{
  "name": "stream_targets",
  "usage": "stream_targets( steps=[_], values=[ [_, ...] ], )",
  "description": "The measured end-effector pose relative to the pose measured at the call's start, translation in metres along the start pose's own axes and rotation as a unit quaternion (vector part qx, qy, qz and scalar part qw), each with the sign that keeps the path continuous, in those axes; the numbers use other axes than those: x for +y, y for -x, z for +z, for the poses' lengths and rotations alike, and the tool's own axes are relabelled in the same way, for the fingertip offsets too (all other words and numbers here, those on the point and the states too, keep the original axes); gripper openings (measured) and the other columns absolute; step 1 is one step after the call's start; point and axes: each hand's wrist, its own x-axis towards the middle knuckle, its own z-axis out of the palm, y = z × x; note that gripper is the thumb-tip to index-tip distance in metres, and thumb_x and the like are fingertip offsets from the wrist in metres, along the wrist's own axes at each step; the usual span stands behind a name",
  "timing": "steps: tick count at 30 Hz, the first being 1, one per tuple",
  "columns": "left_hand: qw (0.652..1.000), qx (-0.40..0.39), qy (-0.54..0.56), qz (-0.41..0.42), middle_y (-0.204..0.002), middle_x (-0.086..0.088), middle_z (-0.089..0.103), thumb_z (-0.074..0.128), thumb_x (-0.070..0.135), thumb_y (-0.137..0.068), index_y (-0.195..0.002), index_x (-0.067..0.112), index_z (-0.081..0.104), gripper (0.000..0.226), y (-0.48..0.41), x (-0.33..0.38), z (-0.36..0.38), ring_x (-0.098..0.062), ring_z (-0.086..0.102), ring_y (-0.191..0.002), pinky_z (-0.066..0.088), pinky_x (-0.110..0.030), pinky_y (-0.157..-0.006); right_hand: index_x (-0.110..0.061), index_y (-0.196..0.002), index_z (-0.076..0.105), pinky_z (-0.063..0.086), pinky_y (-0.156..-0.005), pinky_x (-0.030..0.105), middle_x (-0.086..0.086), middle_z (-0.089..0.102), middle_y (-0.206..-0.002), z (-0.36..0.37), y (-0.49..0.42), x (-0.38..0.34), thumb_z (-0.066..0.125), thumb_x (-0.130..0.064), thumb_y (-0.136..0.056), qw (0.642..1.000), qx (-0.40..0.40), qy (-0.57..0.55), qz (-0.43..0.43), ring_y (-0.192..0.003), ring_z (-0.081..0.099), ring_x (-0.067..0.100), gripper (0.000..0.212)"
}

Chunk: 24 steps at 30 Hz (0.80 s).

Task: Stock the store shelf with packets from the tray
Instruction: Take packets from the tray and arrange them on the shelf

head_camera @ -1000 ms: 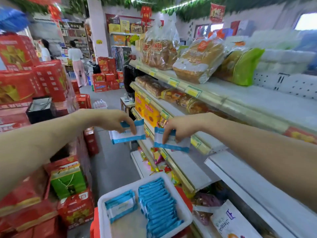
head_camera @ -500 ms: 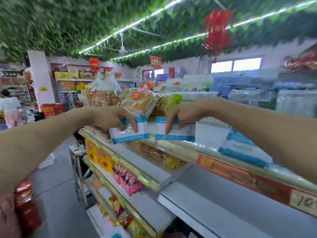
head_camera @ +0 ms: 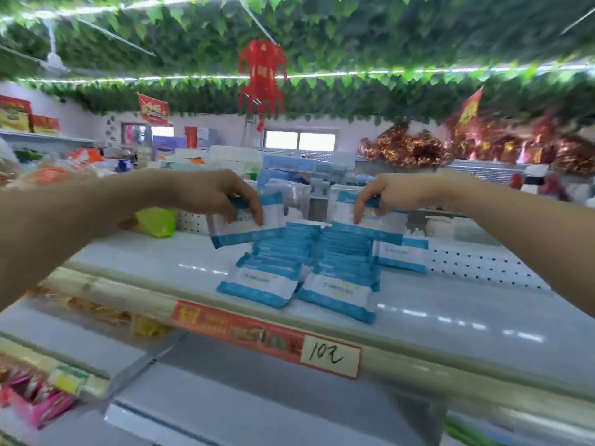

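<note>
Shelving step, mid-placement.
Your left hand (head_camera: 206,194) pinches one packet (head_camera: 244,228), your right hand (head_camera: 396,191) a second packet (head_camera: 378,220); lower both onto the shelf (head_camera: 450,304).

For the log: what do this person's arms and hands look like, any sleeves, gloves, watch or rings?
Both are bare. The left hand and right hand wear no gloves; the left forearm and right forearm show no sleeve up to the frame edges. No watch or bracelet shows at either wrist. Blur leaves a thin ring unsettled.
</note>
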Motion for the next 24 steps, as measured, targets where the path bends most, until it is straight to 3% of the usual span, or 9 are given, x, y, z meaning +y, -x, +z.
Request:
stream_targets(
  steps=[3,5,8,10,12,15,18,21,24],
  values=[
    [1.000,-0.002,0.010,0.029,-0.117,0.016,0.070,0.062,0.000,-0.094,-0.098,0.044,0.080,0.047,-0.025,0.024,0.013,-0.006,0.070,-0.091,0.053,-0.014,-0.069,-0.032,-0.091,0.079,0.041,-0.083,0.021,-0.023,0.059,-0.110,0.007,0.018,0.054,0.054,0.011,-0.090,0.998,0.018,0.001,0.056,-0.097,0.054,0.000,0.049],
    [0.998,-0.007,0.023,0.052,-0.117,0.014,0.073,0.063,-0.001,-0.094,-0.097,0.042,0.080,0.047,-0.037,0.036,0.019,-0.004,0.071,-0.092,0.056,-0.016,-0.071,-0.028,-0.091,0.077,0.040,-0.076,0.013,-0.021,0.061,-0.110,0.017,0.024,0.084,0.050,0.012,-0.090,0.997,0.008,0.000,0.075,-0.092,0.054,-0.007,0.048],
    [0.996,-0.004,0.035,0.079,-0.120,0.013,0.074,0.065,-0.002,-0.093,-0.099,0.039,0.081,0.045,-0.048,0.048,0.021,-0.011,0.072,-0.103,0.061,-0.031,-0.086,-0.027,-0.091,0.076,0.045,-0.085,0.028,-0.011,0.062,-0.118,0.035,0.022,0.121,0.045,0.011,-0.090,0.997,0.007,0.020,0.079,-0.101,0.057,0.009,0.049],
    [0.995,-0.008,0.039,0.086,-0.119,0.015,0.075,0.066,-0.002,-0.093,-0.101,0.036,0.081,0.042,-0.053,0.053,0.021,-0.012,0.072,-0.106,0.061,-0.038,-0.092,-0.030,-0.088,0.075,0.043,-0.080,0.025,-0.015,0.060,-0.115,0.047,0.014,0.137,0.044,0.009,-0.091,0.996,0.005,0.035,0.080,-0.098,0.057,0.007,0.050],
    [0.995,-0.009,0.042,0.093,-0.116,0.018,0.075,0.067,-0.003,-0.094,-0.102,0.035,0.081,0.041,-0.057,0.058,0.020,-0.009,0.073,-0.103,0.062,-0.036,-0.091,-0.033,-0.086,0.074,0.042,-0.076,0.022,-0.022,0.057,-0.111,0.058,0.002,0.149,0.045,0.007,-0.090,0.996,0.017,0.053,0.076,-0.095,0.058,0.005,0.050],
    [0.994,-0.006,0.057,0.097,-0.113,0.019,0.076,0.067,-0.003,-0.094,-0.102,0.034,0.081,0.040,-0.065,0.063,0.020,-0.009,0.074,-0.100,0.062,-0.032,-0.088,-0.035,-0.086,0.074,0.048,-0.091,0.033,-0.023,0.054,-0.106,0.074,-0.018,0.164,0.048,0.007,-0.088,0.996,0.024,0.076,0.051,-0.100,0.057,0.010,0.049],
    [0.994,-0.002,0.057,0.095,-0.112,0.018,0.076,0.068,-0.003,-0.094,-0.101,0.035,0.082,0.041,-0.074,0.067,0.023,-0.009,0.074,-0.100,0.061,-0.029,-0.087,-0.039,-0.088,0.072,0.050,-0.092,0.039,-0.020,0.046,-0.099,0.084,-0.029,0.172,0.053,0.001,-0.090,0.992,0.023,0.119,0.032,-0.095,0.054,0.014,0.045],
    [0.994,0.001,0.052,0.100,-0.114,0.014,0.077,0.069,-0.001,-0.095,-0.102,0.036,0.081,0.039,-0.086,0.070,0.029,-0.011,0.074,-0.101,0.062,-0.031,-0.085,-0.047,-0.083,0.067,0.051,-0.092,0.043,-0.014,0.047,-0.102,0.087,-0.031,0.178,0.059,-0.006,-0.093,0.990,0.037,0.138,0.014,-0.098,0.054,0.017,0.043],
    [0.991,0.003,0.091,0.099,-0.113,0.010,0.078,0.069,-0.003,-0.094,-0.102,0.031,0.082,0.038,-0.103,0.075,0.036,-0.015,0.075,-0.098,0.063,-0.031,-0.079,-0.048,-0.081,0.066,0.048,-0.094,0.040,-0.011,0.048,-0.110,0.090,-0.027,0.184,0.065,-0.014,-0.095,0.990,0.051,0.131,-0.007,-0.104,0.050,0.016,0.037]
  ],
)
